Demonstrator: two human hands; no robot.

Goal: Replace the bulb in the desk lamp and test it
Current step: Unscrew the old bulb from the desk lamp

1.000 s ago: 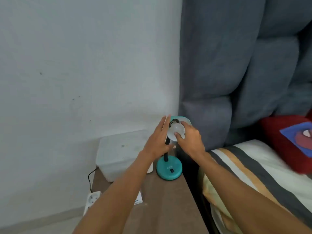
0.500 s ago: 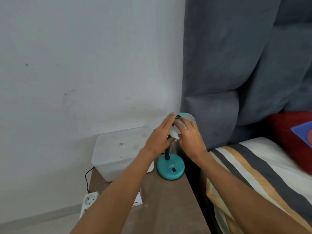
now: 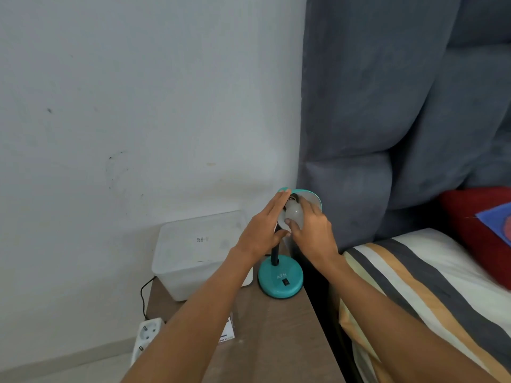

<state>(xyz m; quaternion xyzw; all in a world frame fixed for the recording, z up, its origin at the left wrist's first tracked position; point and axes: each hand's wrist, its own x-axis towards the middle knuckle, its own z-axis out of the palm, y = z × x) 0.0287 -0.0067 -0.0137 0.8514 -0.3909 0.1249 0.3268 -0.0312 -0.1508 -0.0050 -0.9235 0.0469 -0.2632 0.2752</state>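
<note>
A small teal desk lamp stands on the back right corner of a brown bedside table (image 3: 276, 335), with a round base (image 3: 279, 280) carrying a black switch, a black neck and a teal shade (image 3: 312, 197) tilted up. A white bulb (image 3: 294, 215) sits at the socket inside the shade. My right hand (image 3: 312, 233) wraps its fingers and thumb around the bulb. My left hand (image 3: 262, 230) lies flat against the left side of the shade, fingers stretched along its rim, bracing the lamp head.
A translucent white plastic box (image 3: 199, 252) stands on the table by the wall, left of the lamp. A small carton (image 3: 228, 331) lies under my left forearm. A white power strip (image 3: 146, 335) and black cord sit on the floor. The bed with a striped sheet (image 3: 431, 283) and grey headboard is right.
The view has shifted slightly. My right hand's grip on the bulb has turned a little, and my left fingers reach higher along the shade rim. The lamp stays in place.
</note>
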